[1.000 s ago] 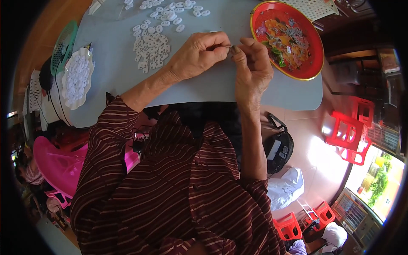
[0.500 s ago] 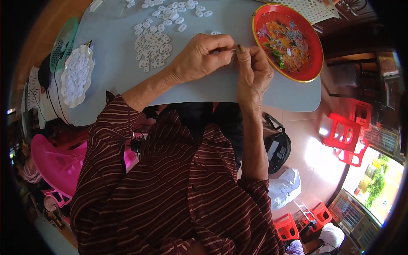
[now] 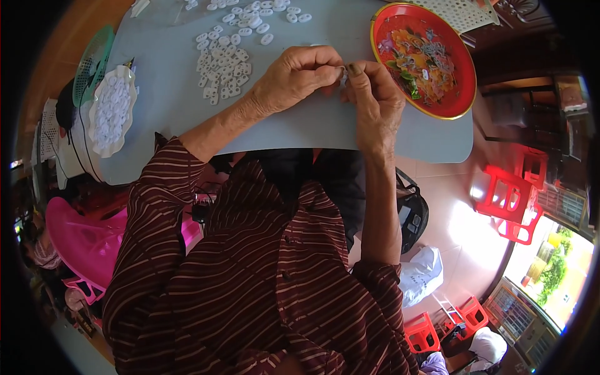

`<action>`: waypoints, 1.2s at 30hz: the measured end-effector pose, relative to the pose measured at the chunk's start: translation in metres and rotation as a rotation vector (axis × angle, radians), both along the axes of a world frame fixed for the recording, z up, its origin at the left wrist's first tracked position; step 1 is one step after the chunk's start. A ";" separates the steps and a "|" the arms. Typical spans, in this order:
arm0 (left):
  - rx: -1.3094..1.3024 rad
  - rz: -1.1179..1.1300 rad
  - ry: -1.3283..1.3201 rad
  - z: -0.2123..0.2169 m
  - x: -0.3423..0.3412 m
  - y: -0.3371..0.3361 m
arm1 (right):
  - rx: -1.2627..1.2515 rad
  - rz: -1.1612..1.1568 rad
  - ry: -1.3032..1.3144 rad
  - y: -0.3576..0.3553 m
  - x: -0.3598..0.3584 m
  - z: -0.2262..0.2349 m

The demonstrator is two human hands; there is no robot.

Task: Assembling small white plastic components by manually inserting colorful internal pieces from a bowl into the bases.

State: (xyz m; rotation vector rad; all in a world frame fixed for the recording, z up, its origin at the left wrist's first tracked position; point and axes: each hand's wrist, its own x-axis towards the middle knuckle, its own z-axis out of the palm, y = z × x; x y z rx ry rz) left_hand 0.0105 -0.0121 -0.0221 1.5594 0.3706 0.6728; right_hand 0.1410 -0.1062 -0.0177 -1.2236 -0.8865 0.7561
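Above the near part of the grey table (image 3: 169, 81), my left hand (image 3: 297, 78) is closed in a pinch, thumb against curled fingers. Meeting it at the fingertips, my right hand (image 3: 378, 100) also pinches, its thumb pointing up. A tiny pale thing shows between the two hands, too small to name and mostly covered by the fingers. Left of my left hand lie white oval two-holed pieces (image 3: 224, 67) in a loose spread. Beyond my right hand is a red round tray (image 3: 459, 81) with a gold rim, which holds small metal bits and a white piece.
A white scalloped dish (image 3: 112, 112) full of white pieces stands at the table's left, near a green mesh basket (image 3: 94, 65). A cream perforated basket (image 3: 462, 15) sits behind the tray. Pink chair (image 3: 87, 244), black bag (image 3: 412, 212) and red stools (image 3: 509, 194) are around the table.
My right hand and forearm have shifted slightly right, and its fingers have opened out a little from the left hand. Both hands remain in a pinch. The table things look unchanged.
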 end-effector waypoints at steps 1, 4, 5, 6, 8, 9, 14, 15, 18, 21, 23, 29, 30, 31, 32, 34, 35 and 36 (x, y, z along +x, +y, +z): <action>-0.002 0.001 -0.001 0.000 0.001 0.000 | 0.009 -0.003 0.018 0.000 0.000 0.000; 0.078 0.029 -0.003 0.003 0.001 -0.004 | 0.013 -0.027 0.013 -0.001 -0.001 0.001; 0.131 0.058 0.005 0.005 0.001 -0.006 | 0.012 -0.051 -0.011 -0.002 -0.002 0.001; 0.184 0.079 0.012 0.005 0.003 -0.008 | 0.008 -0.058 -0.012 -0.003 -0.003 0.002; 0.182 0.083 0.051 0.004 0.003 -0.012 | 0.002 -0.157 -0.066 -0.004 -0.008 0.004; 0.191 0.095 0.091 0.006 0.003 -0.011 | 0.007 -0.168 -0.071 -0.002 -0.010 0.004; 0.113 0.072 -0.036 0.002 0.009 -0.011 | 0.054 -0.047 0.105 -0.004 -0.005 0.008; 0.103 0.076 -0.050 0.003 0.008 -0.014 | 0.056 -0.011 0.131 -0.006 -0.005 0.008; 0.109 0.073 0.010 0.010 0.009 -0.016 | 0.032 -0.019 0.074 -0.010 0.002 0.006; 0.258 0.137 0.048 0.016 0.011 -0.011 | 0.163 -0.065 0.063 -0.008 0.003 -0.008; 0.334 0.169 0.045 0.026 0.013 0.000 | 0.102 -0.046 0.132 -0.010 0.002 0.000; 0.564 0.169 0.237 0.053 0.047 0.035 | 0.013 0.017 0.246 -0.016 0.005 0.002; 0.569 0.163 0.234 0.053 0.054 0.041 | 0.031 0.026 0.212 -0.015 0.004 0.001; 0.664 0.141 0.230 0.052 0.064 0.047 | 0.019 0.022 0.185 -0.014 0.002 0.001; 0.760 0.117 0.225 0.053 0.073 0.051 | 0.022 0.014 0.184 -0.014 0.002 0.001; 0.770 0.078 0.190 0.054 0.093 0.053 | 0.004 0.089 0.140 -0.014 0.002 0.003; 0.838 0.064 0.174 0.053 0.104 0.055 | -0.026 0.074 0.117 -0.015 0.001 0.006; 0.906 0.047 0.156 0.052 0.116 0.056 | -0.024 0.062 0.118 -0.015 0.001 0.006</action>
